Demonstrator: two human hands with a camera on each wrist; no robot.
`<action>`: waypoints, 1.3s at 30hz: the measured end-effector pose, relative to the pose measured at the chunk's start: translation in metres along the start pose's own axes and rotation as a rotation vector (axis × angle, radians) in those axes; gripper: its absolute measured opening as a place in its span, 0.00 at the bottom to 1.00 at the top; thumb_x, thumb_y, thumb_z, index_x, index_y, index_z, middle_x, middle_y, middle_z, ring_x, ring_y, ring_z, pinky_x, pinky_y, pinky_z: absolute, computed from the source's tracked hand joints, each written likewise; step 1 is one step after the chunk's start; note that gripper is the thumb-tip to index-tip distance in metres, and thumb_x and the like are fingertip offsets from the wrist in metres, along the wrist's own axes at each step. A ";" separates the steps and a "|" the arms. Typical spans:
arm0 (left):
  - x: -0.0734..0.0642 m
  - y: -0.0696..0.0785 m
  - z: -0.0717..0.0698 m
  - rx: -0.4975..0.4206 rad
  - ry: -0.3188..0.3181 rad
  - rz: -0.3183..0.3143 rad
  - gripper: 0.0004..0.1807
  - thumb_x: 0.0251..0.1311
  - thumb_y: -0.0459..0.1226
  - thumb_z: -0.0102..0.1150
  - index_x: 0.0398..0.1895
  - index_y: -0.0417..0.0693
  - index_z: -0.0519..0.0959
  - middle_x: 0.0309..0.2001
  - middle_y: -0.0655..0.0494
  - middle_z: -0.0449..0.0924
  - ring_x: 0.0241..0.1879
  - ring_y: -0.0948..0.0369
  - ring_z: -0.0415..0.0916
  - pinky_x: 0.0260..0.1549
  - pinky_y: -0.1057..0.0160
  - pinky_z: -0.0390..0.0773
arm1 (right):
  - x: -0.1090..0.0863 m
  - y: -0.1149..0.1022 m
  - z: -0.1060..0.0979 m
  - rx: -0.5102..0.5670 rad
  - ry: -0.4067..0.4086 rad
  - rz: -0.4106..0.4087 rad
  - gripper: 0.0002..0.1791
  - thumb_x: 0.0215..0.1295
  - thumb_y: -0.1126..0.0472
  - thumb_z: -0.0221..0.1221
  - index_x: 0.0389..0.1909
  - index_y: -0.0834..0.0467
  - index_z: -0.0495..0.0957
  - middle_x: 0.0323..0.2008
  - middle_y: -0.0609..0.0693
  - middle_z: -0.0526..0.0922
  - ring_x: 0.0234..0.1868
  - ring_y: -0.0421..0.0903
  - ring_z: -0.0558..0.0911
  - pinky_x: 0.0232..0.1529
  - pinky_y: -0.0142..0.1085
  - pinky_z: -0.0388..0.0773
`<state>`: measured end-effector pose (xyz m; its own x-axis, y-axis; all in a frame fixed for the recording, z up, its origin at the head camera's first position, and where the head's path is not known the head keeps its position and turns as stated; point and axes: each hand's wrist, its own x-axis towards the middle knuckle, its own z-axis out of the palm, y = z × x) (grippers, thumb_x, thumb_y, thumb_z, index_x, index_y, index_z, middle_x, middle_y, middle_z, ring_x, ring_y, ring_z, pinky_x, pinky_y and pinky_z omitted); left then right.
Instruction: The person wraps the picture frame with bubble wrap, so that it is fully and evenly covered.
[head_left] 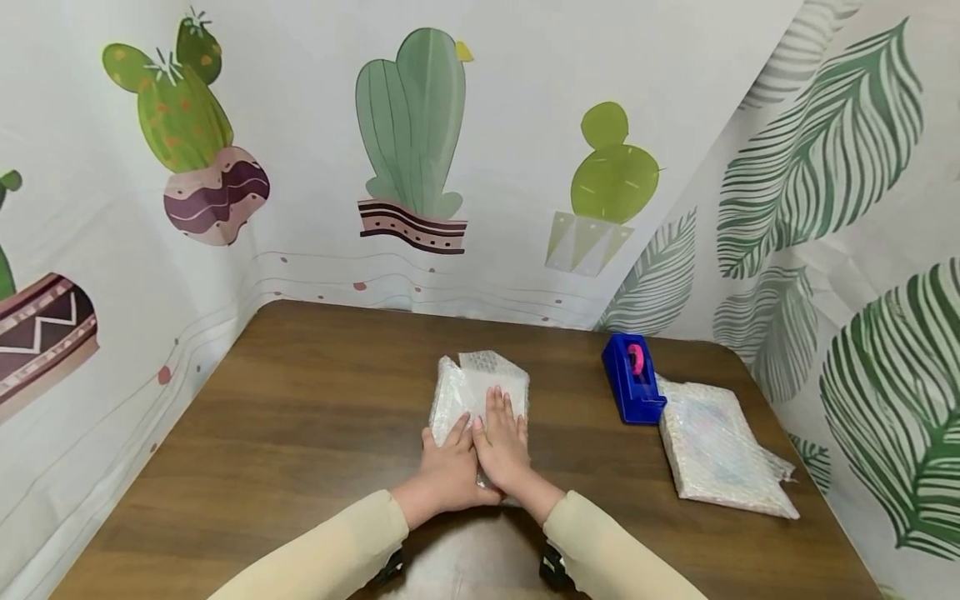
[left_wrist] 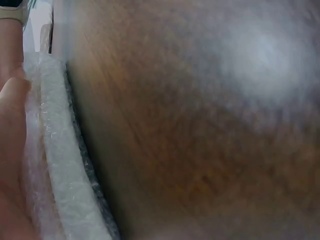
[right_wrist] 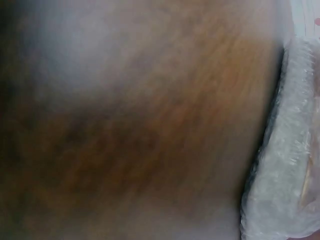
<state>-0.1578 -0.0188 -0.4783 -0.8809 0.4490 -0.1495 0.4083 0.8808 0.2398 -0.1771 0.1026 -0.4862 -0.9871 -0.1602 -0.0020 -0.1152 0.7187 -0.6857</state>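
Note:
A flat parcel in bubble wrap [head_left: 450, 387] lies on the brown wooden table in front of the person, its far corner flap sticking up a little. My left hand [head_left: 450, 471] rests on its near left part, fingers spread. Over its right half lies my right hand [head_left: 501, 442], palm down with straight fingers pointing away. The two hands touch near the middle of the parcel. Its wrapped side edge [left_wrist: 67, 150] shows beside the left hand in the left wrist view, and bubble wrap [right_wrist: 280, 165] fills the right edge of the right wrist view.
To the right stands a blue tape dispenser [head_left: 630, 387] with a pink core. Beside it lies a second bubble-wrapped parcel [head_left: 712, 450] near the right table edge. A cloth printed with cacti and leaves [head_left: 510, 167] hangs behind the table [head_left: 315, 400].

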 end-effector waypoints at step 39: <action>-0.002 -0.042 -0.002 0.107 0.243 0.180 0.35 0.63 0.53 0.64 0.66 0.39 0.77 0.71 0.48 0.76 0.73 0.46 0.69 0.72 0.53 0.72 | 0.006 0.008 -0.036 0.072 -0.290 0.007 0.33 0.77 0.52 0.46 0.73 0.71 0.65 0.80 0.68 0.52 0.83 0.67 0.47 0.81 0.66 0.40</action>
<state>-0.1739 -0.0566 -0.4860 -0.8181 0.5619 0.1224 0.5746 0.8068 0.1375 -0.1874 0.1315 -0.4658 -0.9138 -0.3492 -0.2073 -0.0901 0.6721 -0.7349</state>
